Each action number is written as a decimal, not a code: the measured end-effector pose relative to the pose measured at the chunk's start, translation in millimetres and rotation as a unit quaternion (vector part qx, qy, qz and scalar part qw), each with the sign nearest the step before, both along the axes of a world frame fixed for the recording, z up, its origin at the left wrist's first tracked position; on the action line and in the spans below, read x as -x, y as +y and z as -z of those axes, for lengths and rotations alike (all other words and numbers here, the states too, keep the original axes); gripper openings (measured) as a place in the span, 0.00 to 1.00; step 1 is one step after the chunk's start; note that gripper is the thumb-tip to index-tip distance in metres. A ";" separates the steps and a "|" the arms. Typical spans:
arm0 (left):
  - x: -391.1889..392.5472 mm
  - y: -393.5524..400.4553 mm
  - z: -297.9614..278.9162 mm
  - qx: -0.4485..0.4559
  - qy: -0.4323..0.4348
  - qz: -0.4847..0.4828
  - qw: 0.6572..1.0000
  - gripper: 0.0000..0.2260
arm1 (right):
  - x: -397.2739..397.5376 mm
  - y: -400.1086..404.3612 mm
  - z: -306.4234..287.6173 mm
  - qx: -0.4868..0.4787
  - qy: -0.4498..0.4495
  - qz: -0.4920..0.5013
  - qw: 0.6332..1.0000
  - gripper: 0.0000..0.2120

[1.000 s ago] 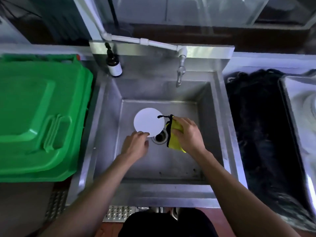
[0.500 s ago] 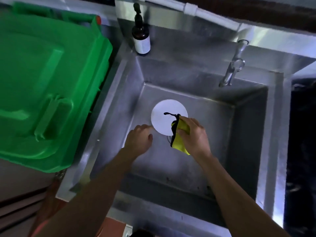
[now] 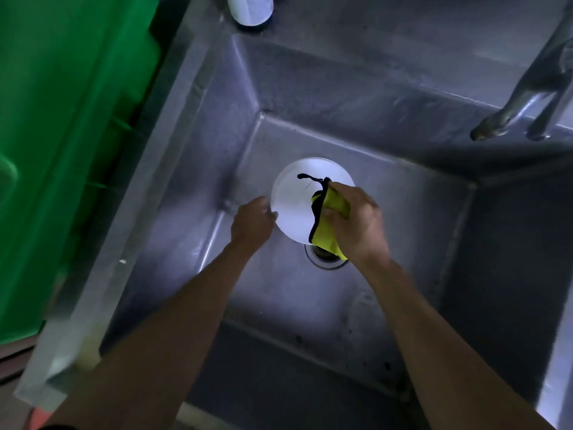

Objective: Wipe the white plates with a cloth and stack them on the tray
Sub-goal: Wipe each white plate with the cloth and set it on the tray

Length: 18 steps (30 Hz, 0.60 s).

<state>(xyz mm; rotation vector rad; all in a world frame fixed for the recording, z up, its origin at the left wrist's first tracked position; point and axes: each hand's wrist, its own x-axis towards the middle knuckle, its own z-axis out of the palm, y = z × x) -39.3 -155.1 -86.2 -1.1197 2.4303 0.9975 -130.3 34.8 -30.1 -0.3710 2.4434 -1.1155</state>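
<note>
Plate point(image 3: 293, 201), white, one, lying on the floor of the steel sink point(image 3: 356, 305), partly over the drain point(image 3: 325, 259). Step in hand, by judgement: wiping. Right hand point(image 3: 356, 225) clamped round the yellow cloth point(image 3: 328, 234), pressed to the plate's right side. Left hand point(image 3: 252, 221) at the plate's left rim, fingers curled; whether it grips cannot be told. Next: firm hold, then lift toward a tray, not in view. Surroundings: green bin point(image 3: 62, 135) left, tap point(image 3: 521, 103) right, bottle point(image 3: 249, 9) on the rear ledge; dim light.

You are looking down into the sink point(image 3: 387, 125), the plate point(image 3: 293, 206) lying on its floor at frame centre, just above the drain point(image 3: 325, 260). The bin point(image 3: 68, 135) is filling the left edge, the bottle point(image 3: 249, 9) standing at top centre, the tap point(image 3: 527, 100) hanging upper right.
</note>
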 end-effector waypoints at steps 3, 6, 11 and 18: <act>7.9 -1.7 21.1 -0.040 -0.002 -0.086 0.996 0.11 | 3.4 1.1 10.3 0.003 -0.001 0.001 1.000 0.22; 11.9 3.3 32.0 -0.094 -0.019 -0.165 0.982 0.15 | 5.3 3.8 17.5 -0.003 -0.005 -0.002 1.000 0.22; 14.5 13.2 43.5 -0.106 -0.012 -0.219 0.970 0.15 | 6.2 9.1 23.4 -0.001 -0.010 0.006 1.000 0.23; 15.9 17.4 46.6 -0.115 0.022 -0.278 0.953 0.12 | -0.3 18.2 27.1 -0.010 -0.017 0.009 1.000 0.23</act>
